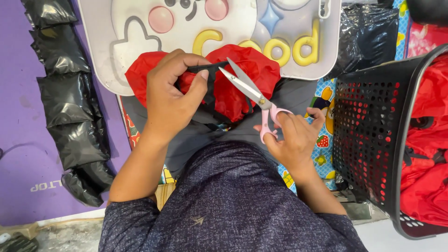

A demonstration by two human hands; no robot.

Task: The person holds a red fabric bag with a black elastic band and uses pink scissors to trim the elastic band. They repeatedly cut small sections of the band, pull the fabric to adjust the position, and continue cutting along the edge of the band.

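Floor-level workspace: a purple mat (18, 140) lies beside a white cartoon-printed tray (289, 51) that serves as the work surface, with one black perforated basket (368, 130) of red fabric at the right. One row of black plastic bags (70, 102) lines the mat. The left hand (170, 100) pinches a black strap (207, 69) on one red cloth piece (242, 81) atop the tray. The right hand (294, 137) grips one pair of pink-handled scissors (254, 95), blades parted at the strap.

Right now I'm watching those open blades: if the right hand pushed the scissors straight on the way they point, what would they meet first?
Probably the black strap that the left hand pinches taut over the red fabric; the open scissors in the right hand already straddle it, though depth is unclear.
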